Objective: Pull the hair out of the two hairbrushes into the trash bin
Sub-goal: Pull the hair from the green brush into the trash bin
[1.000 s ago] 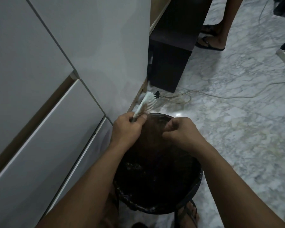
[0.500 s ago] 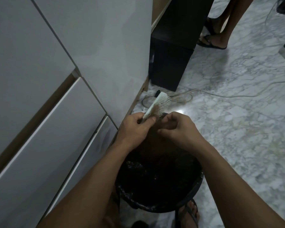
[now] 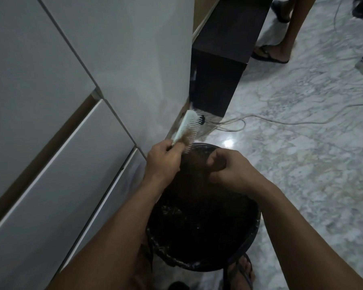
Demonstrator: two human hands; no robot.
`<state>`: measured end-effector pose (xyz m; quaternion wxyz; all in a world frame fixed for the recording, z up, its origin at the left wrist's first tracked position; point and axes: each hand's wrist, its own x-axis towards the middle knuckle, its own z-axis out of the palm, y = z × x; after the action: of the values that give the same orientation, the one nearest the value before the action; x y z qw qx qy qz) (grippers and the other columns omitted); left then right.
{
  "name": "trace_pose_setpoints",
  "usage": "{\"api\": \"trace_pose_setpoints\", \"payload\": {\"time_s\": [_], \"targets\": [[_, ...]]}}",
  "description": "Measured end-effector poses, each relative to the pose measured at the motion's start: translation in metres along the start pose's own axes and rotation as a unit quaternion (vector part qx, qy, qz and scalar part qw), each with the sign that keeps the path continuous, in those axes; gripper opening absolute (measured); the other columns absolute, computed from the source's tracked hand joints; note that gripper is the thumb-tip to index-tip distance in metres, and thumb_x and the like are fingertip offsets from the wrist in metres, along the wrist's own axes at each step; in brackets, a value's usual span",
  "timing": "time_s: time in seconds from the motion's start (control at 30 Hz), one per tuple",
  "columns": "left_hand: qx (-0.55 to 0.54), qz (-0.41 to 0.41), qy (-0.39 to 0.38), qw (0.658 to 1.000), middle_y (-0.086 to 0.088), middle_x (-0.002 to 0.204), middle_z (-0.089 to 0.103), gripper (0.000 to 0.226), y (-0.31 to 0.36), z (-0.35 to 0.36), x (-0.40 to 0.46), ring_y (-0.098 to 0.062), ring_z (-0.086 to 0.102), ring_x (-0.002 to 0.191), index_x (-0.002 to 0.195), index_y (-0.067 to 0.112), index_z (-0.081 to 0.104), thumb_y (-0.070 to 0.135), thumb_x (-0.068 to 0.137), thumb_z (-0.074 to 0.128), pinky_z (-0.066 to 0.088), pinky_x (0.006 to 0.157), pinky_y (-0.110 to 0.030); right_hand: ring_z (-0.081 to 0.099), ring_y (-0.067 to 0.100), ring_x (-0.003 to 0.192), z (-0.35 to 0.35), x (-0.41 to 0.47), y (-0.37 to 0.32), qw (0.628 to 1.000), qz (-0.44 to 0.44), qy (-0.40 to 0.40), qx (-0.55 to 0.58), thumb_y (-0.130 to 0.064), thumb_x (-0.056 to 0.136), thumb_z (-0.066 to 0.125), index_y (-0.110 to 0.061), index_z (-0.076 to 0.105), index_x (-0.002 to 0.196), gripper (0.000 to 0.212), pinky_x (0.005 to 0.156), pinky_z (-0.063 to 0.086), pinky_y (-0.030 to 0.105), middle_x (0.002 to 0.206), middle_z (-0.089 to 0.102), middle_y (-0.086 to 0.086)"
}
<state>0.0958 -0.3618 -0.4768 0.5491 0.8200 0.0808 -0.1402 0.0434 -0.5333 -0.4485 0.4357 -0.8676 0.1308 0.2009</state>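
Above the bin, the left hand grips the light, stiff brush by its handle; the right hand pinches soft hair, best pulled near the bristles.

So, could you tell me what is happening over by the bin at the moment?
A person is cleaning a white hairbrush over a black trash bin on the marble floor. The left hand grips the brush by its handle, bristles facing right, with a clump of hair still caught near the base of the bristles. The right hand is held above the bin with its fingers curled; whether they pinch pulled hair is too dark to tell.
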Motion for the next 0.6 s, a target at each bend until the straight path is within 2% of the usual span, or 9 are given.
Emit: {"api": "trace_pose_setpoints", "payload": {"time_s": [0.07,0.1,0.13,0.2,0.27,0.37,0.43,0.5,0.6], "targets": [[-0.017,-0.006,-0.02,1.0,-0.008,0.049,0.054,0.033,0.002,0.002,-0.001,-0.023,0.055,0.047,0.066,0.002,0.058,0.034,0.073,0.051,0.046,0.057,-0.041,0.07,0.025,0.089,0.0,0.0,-0.003,0.996,0.006,0.003,0.086,-0.021,0.056,0.071,-0.023,0.058,0.081,0.028,0.077,0.057,0.044,0.097,0.074,0.0],[-0.025,-0.003,-0.033,0.999,-0.01,0.051,0.054,0.035,0.003,0.003,-0.003,-0.024,0.056,0.049,0.069,-0.001,0.058,0.033,0.072,0.048,0.046,0.058,-0.042,0.071,0.024,0.093,0.0,0.0,-0.004,0.991,0.002,0.0,0.136,-0.018,0.058,0.072,-0.018,0.055,0.083,0.03,0.08,0.057,0.046,0.102,0.075,0.001],[-0.03,0.001,-0.046,0.998,-0.012,0.054,0.054,0.038,0.004,0.004,-0.004,-0.026,0.056,0.051,0.073,-0.003,0.059,0.033,0.072,0.047,0.047,0.058,-0.043,0.072,0.021,0.094,0.001,0.0,-0.005,0.984,-0.008,-0.003,0.179,-0.013,0.064,0.076,-0.014,0.052,0.084,0.031,0.081,0.057,0.043,0.104,0.076,0.001],[-0.035,0.011,-0.075,0.996,-0.013,0.056,0.055,0.044,0.006,0.004,-0.008,-0.026,0.056,0.053,0.079,-0.006,0.061,0.035,0.076,0.045,0.047,0.058,-0.044,0.073,0.011,0.085,0.003,-0.001,-0.007,0.976,-0.03,0.011,0.213,-0.005,0.073,0.08,-0.01,0.047,0.086,0.036,0.075,0.058,0.028,0.093,0.077,0.0],[-0.049,0.012,-0.096,0.994,-0.011,0.055,0.057,0.043,0.007,0.004,-0.011,-0.026,0.056,0.053,0.075,0.002,0.065,0.039,0.081,0.044,0.045,0.056,-0.04,0.073,0.009,0.08,0.009,-0.001,-0.006,0.983,-0.041,0.045,0.176,-0.01,0.07,0.085,-0.01,0.047,0.088,0.042,0.072,0.057,0.023,0.083,0.076,-0.001],[-0.057,0.003,-0.102,0.993,-0.013,0.056,0.06,0.042,0.01,0.005,-0.012,-0.026,0.058,0.053,0.07,0.019,0.068,0.048,0.085,0.041,0.045,0.054,-0.037,0.071,0.018,0.078,0.015,0.003,-0.002,0.99,-0.03,0.077,0.113,-0.017,0.068,0.087,-0.011,0.052,0.095,0.044,0.073,0.056,0.033,0.079,0.072,-0.001],[-0.039,0.007,-0.09,0.995,-0.019,0.058,0.06,0.048,0.009,0.005,-0.01,-0.027,0.059,0.054,0.067,0.017,0.067,0.053,0.085,0.041,0.047,0.055,-0.039,0.07,0.015,0.076,0.013,0.005,0.0,0.993,-0.016,0.087,0.077,-0.018,0.071,0.085,-0.016,0.059,0.099,0.038,0.073,0.056,0.034,0.079,0.07,-0.003],[-0.018,0.028,-0.074,0.997,-0.025,0.062,0.061,0.051,0.007,0.004,-0.008,-0.026,0.059,0.052,0.071,0.012,0.067,0.056,0.084,0.046,0.048,0.056,-0.042,0.07,0.01,0.082,0.01,0.005,0.002,0.996,-0.025,0.076,0.035,-0.019,0.075,0.082,-0.02,0.07,0.102,0.029,0.078,0.058,0.031,0.088,0.074,-0.004],[0.007,0.058,-0.036,0.998,-0.02,0.058,0.059,0.052,0.003,0.003,-0.005,-0.021,0.057,0.051,0.079,0.006,0.071,0.054,0.084,0.052,0.049,0.054,-0.042,0.069,0.003,0.084,0.004,0.002,0.001,0.999,-0.037,0.031,0.007,-0.014,0.085,0.073,-0.021,0.079,0.098,0.017,0.073,0.053,0.016,0.092,0.076,-0.005]]}}
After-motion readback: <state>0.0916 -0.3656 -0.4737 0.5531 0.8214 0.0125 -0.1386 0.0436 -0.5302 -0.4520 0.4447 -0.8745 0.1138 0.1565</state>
